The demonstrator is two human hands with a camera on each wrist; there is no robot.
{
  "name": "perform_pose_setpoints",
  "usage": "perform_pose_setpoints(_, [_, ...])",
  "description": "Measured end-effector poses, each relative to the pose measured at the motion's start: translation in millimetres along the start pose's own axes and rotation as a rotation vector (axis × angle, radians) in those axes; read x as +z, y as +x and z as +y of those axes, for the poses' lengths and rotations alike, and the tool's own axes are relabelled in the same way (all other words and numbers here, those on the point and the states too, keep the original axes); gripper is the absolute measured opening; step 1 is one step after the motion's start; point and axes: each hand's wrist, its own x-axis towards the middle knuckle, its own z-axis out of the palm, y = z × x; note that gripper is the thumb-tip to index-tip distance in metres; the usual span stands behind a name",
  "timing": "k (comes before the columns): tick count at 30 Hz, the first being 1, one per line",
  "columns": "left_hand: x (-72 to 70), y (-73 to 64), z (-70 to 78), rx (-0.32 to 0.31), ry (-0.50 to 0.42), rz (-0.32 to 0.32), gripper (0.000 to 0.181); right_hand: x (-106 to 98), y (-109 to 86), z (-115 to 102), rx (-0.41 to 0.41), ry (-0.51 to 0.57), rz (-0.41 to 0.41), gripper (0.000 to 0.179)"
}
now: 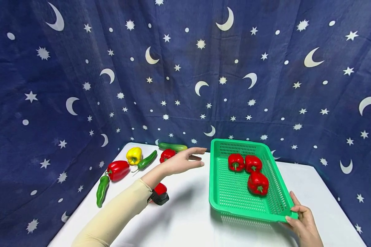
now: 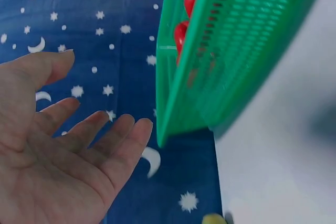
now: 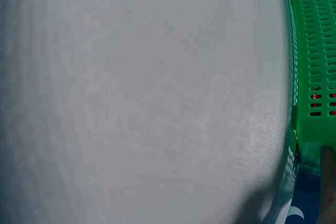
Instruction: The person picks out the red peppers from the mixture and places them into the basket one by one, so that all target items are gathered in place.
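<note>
My right hand grips the near right corner of a green perforated basket, thumb over the rim. Three red bell peppers sit inside, toward its right side. The basket is tilted, with a shadow below its near edge. Just left of the basket, my left hand hangs in the air with nothing in it. Its fingers are spread and loosely bent in the left wrist view, apart from the basket wall. In the right wrist view only a finger shows at the basket's side.
On the white table, to the left, lie a yellow bell pepper, a large red pepper, green chillies and a cucumber. Another red pepper and a partly hidden red one lie by my left arm. A starry curtain stands behind.
</note>
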Motion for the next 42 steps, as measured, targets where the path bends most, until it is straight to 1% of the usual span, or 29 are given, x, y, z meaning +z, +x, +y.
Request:
perform_pose_setpoints(2, [-4.6,-6.4,-5.1,-0.019,0.003,0.016,0.057,-1.7,0.1,0.5,-0.028,0.012,-0.015,0.028])
perform_pose_setpoints(4, [-9.2,-12.5,-9.2,-0.023,0.008,0.029,0.057,-2.8,0.6,0.7,-0.042,0.018,-0.023,0.028])
perform_pose_setpoints(8, [-18.5,-27.7,-16.9,-0.039,0.015,0.047,0.057,-2.0,1.4,0.5,-0.031,0.012,-0.02,0.028])
perform_pose_setpoints(12, [-26.6,-46.9,-27.8,-0.057,0.025,0.052,0.059,-0.5,1.5,2.0,-0.049,0.045,-0.04,0.028])
perform_pose_setpoints(14, [-30.6,-57.9,-34.4,-0.071,0.052,0.056,0.059,-0.4,1.2,2.6,-0.056,0.055,-0.05,0.028])
perform_pose_setpoints(16, [-35.2,-69.8,-40.8,-0.1,0.097,0.058,0.059,-0.1,0.9,2.2,-0.051,0.05,-0.048,0.028])
perform_pose_setpoints(18, [-40.2,-82.0,-47.8,-0.136,0.149,0.056,0.059,-0.1,1.0,1.1,-0.041,0.039,-0.042,0.028])
perform_pose_setpoints(21, [-48.2,-99.0,-58.2,-0.191,0.206,0.037,0.06,0.1,1.3,-0.2,-0.042,0.031,-0.039,0.028])
perform_pose_setpoints(24, [-56.4,-113.6,-66.9,-0.213,0.253,0.018,0.06,-0.1,1.8,-0.7,-0.066,0.052,-0.051,0.028])
perform_pose_setpoints(27, [-63.8,-125.0,-71.9,-0.224,0.306,0.021,0.061,-1.0,2.2,-0.4,-0.076,0.07,-0.054,0.029])
perform_pose_setpoints(31, [-70.0,-133.8,-76.0,-0.261,0.354,0.028,0.065,-2.8,2.7,1.2,-0.045,0.065,-0.037,0.029])
perform_pose_setpoints(33, [-71.6,-135.4,-79.4,-0.282,0.363,0.015,0.067,-3.6,3.0,2.2,-0.048,0.073,-0.034,0.03])
perform_pose_setpoints(35, [-73.1,-136.3,-83.1,-0.288,0.356,-0.009,0.068,-3.9,3.5,2.5,-0.066,0.085,-0.044,0.031])
perform_pose_setpoints(37, [-74.6,-136.7,-87.5,-0.294,0.328,-0.035,0.068,-3.7,3.9,3.5,-0.089,0.117,-0.052,0.032])
perform_pose_setpoints(42, [-80.2,-135.9,-97.8,-0.316,0.19,-0.084,0.066,-3.5,4.3,5.3,-0.095,0.173,-0.05,0.033])
